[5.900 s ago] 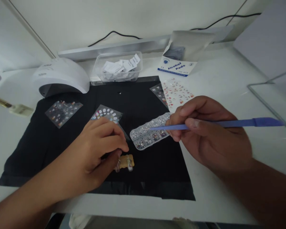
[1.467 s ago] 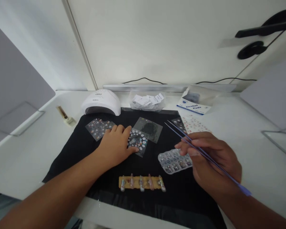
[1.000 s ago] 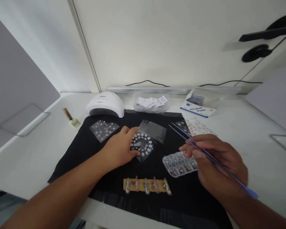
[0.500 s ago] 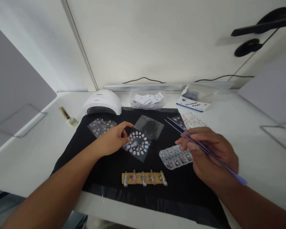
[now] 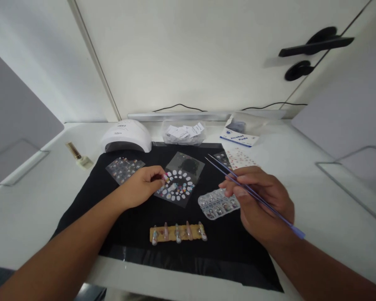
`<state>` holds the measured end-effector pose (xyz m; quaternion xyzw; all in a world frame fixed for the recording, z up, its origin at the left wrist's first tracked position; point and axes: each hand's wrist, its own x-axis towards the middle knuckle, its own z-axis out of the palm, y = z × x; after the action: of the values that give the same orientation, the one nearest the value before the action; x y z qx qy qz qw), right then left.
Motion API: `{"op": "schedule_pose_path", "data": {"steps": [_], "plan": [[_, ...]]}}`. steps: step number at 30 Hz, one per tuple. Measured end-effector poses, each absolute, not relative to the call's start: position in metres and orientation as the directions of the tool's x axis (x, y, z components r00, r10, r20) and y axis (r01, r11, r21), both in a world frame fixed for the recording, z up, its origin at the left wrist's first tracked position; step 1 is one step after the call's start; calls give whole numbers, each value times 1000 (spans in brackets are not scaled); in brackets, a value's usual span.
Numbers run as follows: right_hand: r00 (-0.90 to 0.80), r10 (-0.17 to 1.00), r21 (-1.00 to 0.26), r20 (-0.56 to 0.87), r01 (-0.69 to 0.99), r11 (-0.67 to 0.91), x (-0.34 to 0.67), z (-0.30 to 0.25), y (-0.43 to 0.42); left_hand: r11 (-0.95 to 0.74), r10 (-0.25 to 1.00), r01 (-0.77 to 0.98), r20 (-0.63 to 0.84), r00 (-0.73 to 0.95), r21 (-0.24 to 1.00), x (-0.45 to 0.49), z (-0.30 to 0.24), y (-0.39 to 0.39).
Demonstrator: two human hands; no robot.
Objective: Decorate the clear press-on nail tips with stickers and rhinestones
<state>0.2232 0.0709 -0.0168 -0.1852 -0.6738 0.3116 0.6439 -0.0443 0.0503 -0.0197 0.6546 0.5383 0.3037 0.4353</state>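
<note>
My left hand [image 5: 143, 184] rests on the black mat [image 5: 119, 217], fingertips pinched at the left edge of a clear sheet with a ring of nail decals [image 5: 177, 190]. My right hand [image 5: 259, 200] is closed on long blue tweezers [image 5: 225, 171], tips pointing up and left over the mat. Just under that hand lies a clear compartment box of rhinestones [image 5: 216, 203]. A tan strip holding several false nails [image 5: 177, 233] lies near the mat's front edge. A darker clear sheet [image 5: 185, 162] lies behind the decal ring.
A white nail lamp [image 5: 125, 135], a clear tub of paper packets [image 5: 183, 133] and an alcohol pads box [image 5: 239, 136] stand behind the mat. A sticker sheet [image 5: 124, 168] lies at left, another sheet [image 5: 240, 158] at right, a gold-capped bottle [image 5: 78, 156] far left.
My left hand left the nail strip and moved up to the decal ring sheet, sliding it nearer and pinching its left edge. My right hand raised the tweezers off the rhinestone box.
</note>
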Motion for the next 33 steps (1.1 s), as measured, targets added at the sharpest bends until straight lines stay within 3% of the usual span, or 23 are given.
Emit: {"op": "schedule_pose_path", "data": {"steps": [6, 13, 28, 33], "plan": [[-179, 695, -713, 697, -277, 644, 226, -4, 50, -134, 978, 308, 75, 196, 942, -37, -14, 41], [-443, 580, -712, 684, -232, 662, 227, 2, 42, -155, 975, 201, 116, 192, 967, -19, 2, 25], [-457, 584, -737, 671, -321, 595, 221, -3, 39, -287, 947, 124, 262, 186, 950, -18, 8, 12], [-502, 574, -759, 647, -349, 550, 220, -1, 38, -371, 897, 164, 307, 318, 914, -24, 16, 13]]}}
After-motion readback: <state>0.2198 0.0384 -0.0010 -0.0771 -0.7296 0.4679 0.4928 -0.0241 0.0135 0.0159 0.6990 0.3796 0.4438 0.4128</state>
